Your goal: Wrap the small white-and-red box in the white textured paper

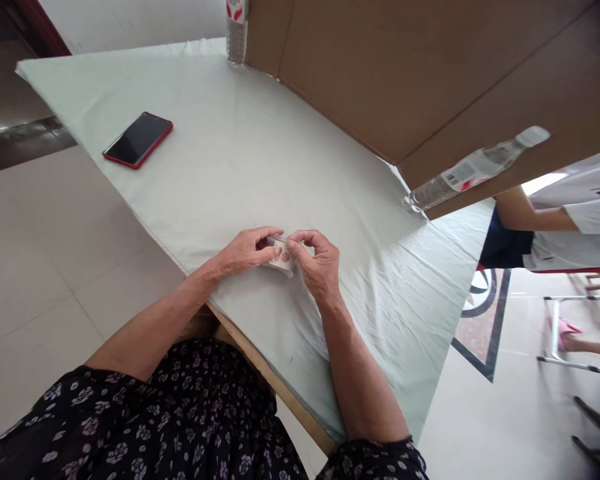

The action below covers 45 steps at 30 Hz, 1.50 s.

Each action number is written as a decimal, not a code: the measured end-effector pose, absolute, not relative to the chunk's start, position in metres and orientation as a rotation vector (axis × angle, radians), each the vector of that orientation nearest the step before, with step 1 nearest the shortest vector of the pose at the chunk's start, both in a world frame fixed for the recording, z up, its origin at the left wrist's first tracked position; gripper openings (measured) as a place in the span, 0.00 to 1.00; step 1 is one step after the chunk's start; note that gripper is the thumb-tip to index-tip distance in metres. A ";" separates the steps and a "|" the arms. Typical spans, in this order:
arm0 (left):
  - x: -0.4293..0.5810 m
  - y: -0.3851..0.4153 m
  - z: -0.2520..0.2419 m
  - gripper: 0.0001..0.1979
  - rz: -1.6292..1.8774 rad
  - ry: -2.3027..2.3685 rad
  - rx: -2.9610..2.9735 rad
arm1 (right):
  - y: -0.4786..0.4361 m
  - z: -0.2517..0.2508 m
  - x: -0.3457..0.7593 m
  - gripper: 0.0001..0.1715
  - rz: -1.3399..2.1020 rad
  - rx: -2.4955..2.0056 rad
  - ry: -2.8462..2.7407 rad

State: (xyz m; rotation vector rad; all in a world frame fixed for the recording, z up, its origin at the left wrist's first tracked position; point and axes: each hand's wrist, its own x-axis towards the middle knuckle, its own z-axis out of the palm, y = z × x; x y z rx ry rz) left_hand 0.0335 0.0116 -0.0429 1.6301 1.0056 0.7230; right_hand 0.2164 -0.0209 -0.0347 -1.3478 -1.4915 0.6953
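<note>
A small pale packet with reddish round prints is between my two hands, just above or on the cloth-covered table; I cannot tell which. Its exact kind does not show. My left hand grips the packet's left side, thumb on the front and fingers behind. At the packet's upper right edge, my right hand pinches with thumb and forefinger. The fingers hide part of the packet.
A phone in a red case lies at the table's left. Behind stands a large brown cardboard panel, with a clear bottle at its left end and another bottle by its right. A seated person is beyond.
</note>
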 end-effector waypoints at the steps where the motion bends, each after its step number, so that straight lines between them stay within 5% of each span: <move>1: 0.033 0.012 -0.044 0.29 0.739 1.004 1.655 | -0.023 -0.035 0.216 0.04 0.632 -1.350 -1.549; 8: 0.033 0.013 -0.052 0.26 0.781 1.022 1.797 | -0.034 -0.046 0.217 0.07 0.148 -1.328 -1.889; 14: 0.034 0.012 -0.056 0.23 0.857 1.105 1.865 | -0.041 -0.051 0.224 0.12 0.253 -1.328 -1.936; 20: 0.033 0.012 -0.057 0.23 0.871 1.113 1.847 | -0.032 -0.060 0.237 0.45 0.550 -1.302 -1.778; 23: 0.034 0.011 -0.057 0.23 0.866 1.111 1.827 | -0.026 -0.069 0.239 0.54 0.703 -1.325 -1.787; 32: 0.033 0.008 -0.055 0.26 0.973 1.051 1.723 | -0.029 -0.068 0.228 0.33 0.600 -1.284 -1.714; 40: 0.032 0.009 -0.061 0.33 1.021 1.089 1.848 | -0.026 -0.077 0.233 0.36 0.678 -1.355 -1.627; 45: 0.032 0.009 -0.063 0.38 0.965 1.069 1.946 | -0.027 -0.076 0.240 0.48 0.628 -1.364 -1.698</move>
